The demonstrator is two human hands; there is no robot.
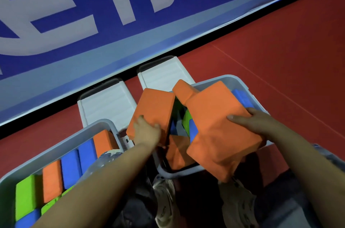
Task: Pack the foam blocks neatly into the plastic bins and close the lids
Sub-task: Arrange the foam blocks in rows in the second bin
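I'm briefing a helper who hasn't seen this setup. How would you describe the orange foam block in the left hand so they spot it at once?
Start at the right-hand bin, the one both hands are working over. At its left edge the left hand grips a plain rectangular orange block, tilted on end. The right hand holds a larger orange piece with a narrow neck.

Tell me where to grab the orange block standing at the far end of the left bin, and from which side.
Grip the orange block by its two broad faces near the top edge, coming straight down from above. It stands upright, hemmed in by a blue block on one side and the bin wall on the other, so probably only the top is reachable. Both hands, left hand and right hand, currently hold other orange blocks.
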